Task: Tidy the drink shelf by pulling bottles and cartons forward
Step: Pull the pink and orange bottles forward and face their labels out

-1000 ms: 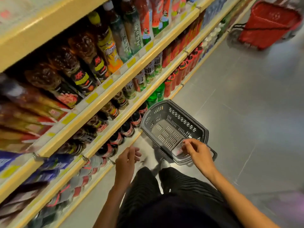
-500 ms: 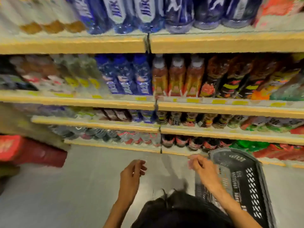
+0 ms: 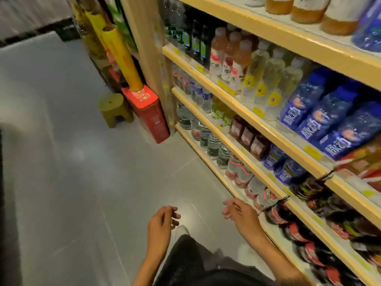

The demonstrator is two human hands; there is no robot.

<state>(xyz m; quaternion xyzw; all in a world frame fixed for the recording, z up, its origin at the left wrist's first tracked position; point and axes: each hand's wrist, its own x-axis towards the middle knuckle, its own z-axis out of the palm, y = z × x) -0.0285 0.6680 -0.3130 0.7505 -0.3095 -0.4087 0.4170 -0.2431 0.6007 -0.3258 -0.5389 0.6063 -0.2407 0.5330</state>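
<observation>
Where the drinks stand: on a yellow-edged shelf unit (image 3: 233, 93) to the person's right, four tiers in view.
Top tier: orange-brown bottles (image 3: 305, 9), only their lower parts visible.
Second tier: pink bottles (image 3: 226, 56), then clear bottles with yellow labels (image 3: 266, 83), then blue bottles (image 3: 321, 112).
Third tier: small dark red drinks (image 3: 247, 137) between pale green and blue ones.
Bottom tier: water bottles (image 3: 214, 143), then red-labelled bottles (image 3: 266, 198), then dark bottles (image 3: 288, 221), blurred.
Long axis: bottles stand upright, caps up, labels facing the aisle; rows run along the shelf edges.
Left hand (image 3: 162, 221): over the grey floor (image 3: 82, 162), fingers loosely curled, holding nothing.
Right hand (image 3: 241, 213): just beside the bottom tier's front edge, near the red-labelled bottles, fingers loosely curled, holding nothing.
Shelf end: red box (image 3: 148, 112) against the post, green stool (image 3: 113, 108) beside it.
</observation>
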